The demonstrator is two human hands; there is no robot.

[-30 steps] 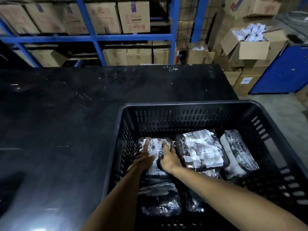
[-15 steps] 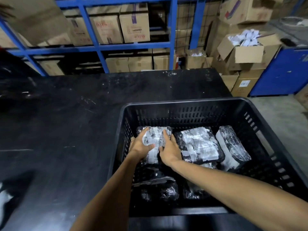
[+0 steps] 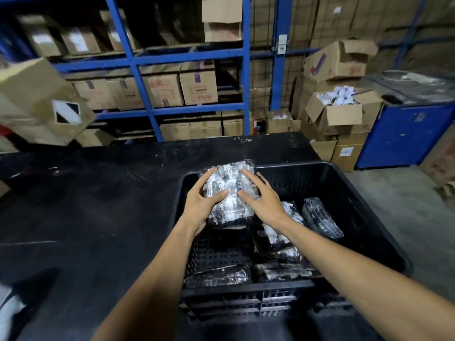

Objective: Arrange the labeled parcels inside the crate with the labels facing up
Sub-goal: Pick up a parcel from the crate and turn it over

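Big black table (image 3: 98, 217) fills the foreground, and on its right end sits the black slotted crate (image 3: 364, 217), our landmark. Behind the crate, blue shelving (image 3: 138, 62) stacked with cardboard boxes. Inside the crate, wrapped parcels: one along the right wall (image 3: 321, 217), tilted on its side; one in the middle (image 3: 278, 239), partly under the right forearm; two dark ones against the near wall, the left (image 3: 219, 276) and the right (image 3: 283, 271) side by side. Above the crate's far-left corner, the held parcel (image 3: 229, 193) is up in the air, its white label side facing the camera, top edge poking past the crate's far rim. Left hand (image 3: 199, 205) clamps its left edge, thumb across the front, fingers wrapped behind. Right hand (image 3: 264, 200) lies on its right side, fingers spread and flat on the wrap.
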